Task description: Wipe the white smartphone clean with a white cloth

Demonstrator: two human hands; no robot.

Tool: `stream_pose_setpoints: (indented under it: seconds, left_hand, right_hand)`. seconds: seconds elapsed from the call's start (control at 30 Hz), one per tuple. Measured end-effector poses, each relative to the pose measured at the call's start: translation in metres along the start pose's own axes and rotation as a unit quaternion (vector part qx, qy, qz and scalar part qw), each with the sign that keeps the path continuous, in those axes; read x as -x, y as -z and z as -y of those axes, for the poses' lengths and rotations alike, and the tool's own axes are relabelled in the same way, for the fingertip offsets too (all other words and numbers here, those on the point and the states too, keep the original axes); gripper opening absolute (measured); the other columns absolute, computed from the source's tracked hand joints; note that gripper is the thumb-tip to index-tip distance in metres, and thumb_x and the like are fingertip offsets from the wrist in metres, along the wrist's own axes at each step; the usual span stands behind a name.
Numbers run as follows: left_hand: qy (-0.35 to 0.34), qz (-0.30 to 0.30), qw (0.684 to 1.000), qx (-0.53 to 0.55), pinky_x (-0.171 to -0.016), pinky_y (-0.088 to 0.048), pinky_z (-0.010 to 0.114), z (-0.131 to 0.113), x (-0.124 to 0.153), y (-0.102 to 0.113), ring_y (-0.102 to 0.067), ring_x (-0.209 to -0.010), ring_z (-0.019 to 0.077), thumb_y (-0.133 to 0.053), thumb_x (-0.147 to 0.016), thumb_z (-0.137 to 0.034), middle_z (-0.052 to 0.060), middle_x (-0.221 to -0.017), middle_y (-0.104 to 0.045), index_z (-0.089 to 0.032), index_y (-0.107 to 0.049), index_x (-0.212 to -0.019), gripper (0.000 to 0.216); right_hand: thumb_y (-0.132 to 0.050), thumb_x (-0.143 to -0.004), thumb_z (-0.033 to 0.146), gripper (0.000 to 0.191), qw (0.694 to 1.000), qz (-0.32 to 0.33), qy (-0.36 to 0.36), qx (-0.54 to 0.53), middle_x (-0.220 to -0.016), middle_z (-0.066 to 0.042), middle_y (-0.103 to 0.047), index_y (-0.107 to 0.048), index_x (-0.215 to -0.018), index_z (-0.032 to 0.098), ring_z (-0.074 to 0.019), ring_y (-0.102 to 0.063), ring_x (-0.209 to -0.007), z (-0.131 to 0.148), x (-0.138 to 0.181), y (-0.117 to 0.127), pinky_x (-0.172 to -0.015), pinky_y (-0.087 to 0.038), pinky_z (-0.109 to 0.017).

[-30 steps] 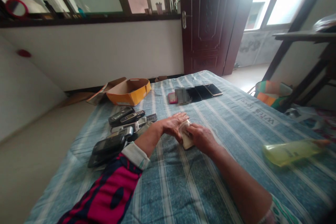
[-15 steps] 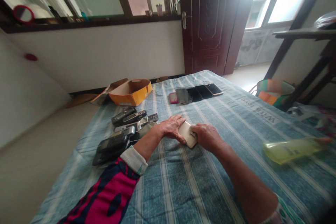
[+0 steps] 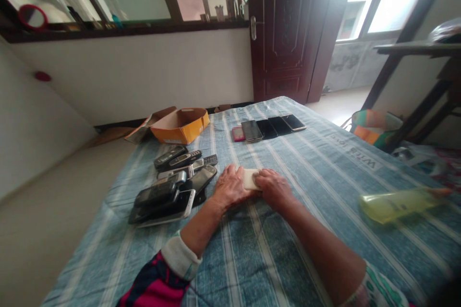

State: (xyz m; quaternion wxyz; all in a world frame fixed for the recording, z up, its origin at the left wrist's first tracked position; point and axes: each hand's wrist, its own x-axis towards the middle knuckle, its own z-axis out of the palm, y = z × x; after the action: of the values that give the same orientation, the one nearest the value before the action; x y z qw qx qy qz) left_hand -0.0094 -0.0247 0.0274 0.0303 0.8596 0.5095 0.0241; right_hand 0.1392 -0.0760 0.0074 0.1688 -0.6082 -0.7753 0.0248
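Note:
A cream-coloured mobile phone (image 3: 249, 179) lies crosswise between my two hands, low over the bed, with its pale flat side up. My left hand (image 3: 231, 184) is closed around its left end. On its right end my right hand (image 3: 272, 186) presses curled fingers, covering that part of the phone. Whether the right fingers also hold something small cannot be made out. To the left is a pile of old mobile phones (image 3: 158, 191), several with keypads. Beyond my hands, dark smartphones (image 3: 277, 126) lie in a row with a small pink item (image 3: 238, 134) at its left end.
An open yellow cardboard box (image 3: 180, 127) stands at the bed's far left corner. On the right a translucent yellow bag or bottle (image 3: 396, 205) lies on the striped blue bedspread (image 3: 317, 172). Past the bed are a dark red door (image 3: 288, 33) and a wooden table (image 3: 414, 49).
The cream phone has turned from slanted to crosswise and come a little left. My left hand has shifted its grip to the phone's left end, and more of the phone pile shows.

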Motion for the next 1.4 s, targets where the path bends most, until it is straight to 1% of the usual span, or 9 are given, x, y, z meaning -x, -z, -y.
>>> stream_pose_setpoints:
  seconds: [0.1, 0.23, 0.3, 0.47, 0.53, 0.83, 1.03, 1.1, 1.4]
  left_hand:
    - [-0.028, 0.018, 0.999, 0.011, -0.091, -0.045, 0.040, 0.007, 0.006, 0.006, -0.054, -0.105, 0.0307, -0.067, -0.063, -0.064, 0.012, -0.110, -0.054, -0.018, -0.054, -0.108, 0.066]
    - [-0.055, 0.011, 0.998, 0.029, -0.094, -0.043, 0.038, 0.014, 0.016, 0.008, -0.053, -0.107, 0.0286, -0.064, -0.071, -0.054, 0.012, -0.114, -0.054, -0.017, -0.054, -0.112, 0.057]
    - [-0.060, 0.008, 0.998, 0.030, -0.094, -0.043, 0.038, 0.017, 0.019, 0.007, -0.053, -0.107, 0.0281, -0.062, -0.075, -0.050, 0.012, -0.114, -0.054, -0.016, -0.054, -0.112, 0.051]
    - [-0.075, 0.018, 0.997, 0.021, -0.093, -0.043, 0.038, 0.020, 0.019, 0.006, -0.054, -0.103, 0.0265, -0.056, -0.079, -0.041, 0.011, -0.107, -0.057, -0.016, -0.055, -0.109, 0.039]
    - [-0.080, 0.025, 0.996, 0.022, -0.092, -0.043, 0.038, 0.020, 0.019, 0.008, -0.054, -0.102, 0.0264, -0.057, -0.079, -0.040, 0.011, -0.106, -0.057, -0.016, -0.055, -0.108, 0.037]
    - [-0.069, 0.052, 0.996, 0.026, -0.089, -0.045, 0.039, 0.016, 0.023, 0.020, -0.057, -0.100, 0.0287, -0.066, -0.072, -0.041, 0.010, -0.105, -0.059, -0.020, -0.057, -0.107, 0.042]
    - [-0.093, 0.063, 0.994, 0.019, -0.087, -0.046, 0.038, 0.020, 0.023, 0.019, -0.058, -0.099, 0.0286, -0.059, -0.075, -0.033, 0.011, -0.105, -0.059, -0.018, -0.058, -0.108, 0.036]
    - [-0.099, 0.064, 0.993, 0.021, -0.088, -0.046, 0.037, 0.022, 0.023, 0.018, -0.058, -0.100, 0.0274, -0.056, -0.075, -0.030, 0.010, -0.106, -0.059, -0.019, -0.057, -0.110, 0.036]
    - [-0.092, 0.076, 0.993, 0.026, -0.087, -0.046, 0.036, 0.023, 0.023, 0.020, -0.057, -0.103, 0.0292, -0.066, -0.068, -0.040, 0.011, -0.108, -0.059, -0.017, -0.054, -0.117, 0.055]
  right_hand:
    - [-0.047, -0.091, 0.014, 0.020, 0.997, 0.008, -0.068, 0.025, -0.098, -0.008, -0.066, -0.067, -0.093, 0.017, -0.0190, -0.058, -0.093, -0.012, 0.000, 0.001, -0.080, -0.040, -0.027]
    - [-0.044, -0.091, 0.012, 0.023, 0.992, 0.003, -0.113, 0.048, -0.100, -0.010, -0.065, -0.066, -0.096, 0.017, -0.0198, -0.059, -0.093, -0.016, 0.000, 0.004, -0.078, -0.041, -0.028]
    - [-0.044, -0.092, 0.013, 0.023, 0.995, -0.008, -0.088, 0.055, -0.098, -0.011, -0.065, -0.067, -0.094, 0.015, -0.0206, -0.058, -0.094, -0.009, 0.001, 0.002, -0.081, -0.041, -0.029]
    - [-0.046, -0.092, 0.015, 0.022, 0.996, -0.039, 0.071, 0.021, -0.097, -0.010, -0.065, -0.068, -0.092, 0.015, -0.0210, -0.055, -0.100, 0.019, 0.003, -0.015, -0.093, -0.040, -0.032]
    - [-0.047, -0.092, 0.015, 0.021, 0.995, -0.046, 0.087, 0.013, -0.098, -0.010, -0.065, -0.068, -0.094, 0.015, -0.0210, -0.054, -0.102, 0.022, 0.003, -0.019, -0.095, -0.039, -0.032]
    - [-0.043, -0.090, 0.010, 0.025, 0.991, 0.012, -0.109, 0.076, -0.102, -0.013, -0.065, -0.068, -0.093, 0.014, -0.0229, -0.057, -0.097, -0.001, 0.004, 0.004, -0.083, -0.042, -0.031]
    - [-0.047, -0.090, 0.014, 0.022, 0.997, 0.001, 0.029, 0.067, -0.096, -0.012, -0.065, -0.069, -0.090, 0.014, -0.0240, -0.057, -0.093, 0.042, 0.015, -0.007, -0.082, -0.044, -0.034]
    - [-0.049, -0.089, 0.014, 0.020, 0.997, 0.000, 0.049, 0.066, -0.096, -0.013, -0.065, -0.069, -0.091, 0.013, -0.0245, -0.057, -0.093, 0.052, 0.018, -0.010, -0.081, -0.044, -0.034]
    - [-0.044, -0.089, 0.008, 0.026, 0.987, 0.039, -0.116, 0.105, -0.096, -0.016, -0.065, -0.070, -0.091, 0.010, -0.0265, -0.059, -0.093, 0.025, 0.012, 0.009, -0.075, -0.045, -0.034]
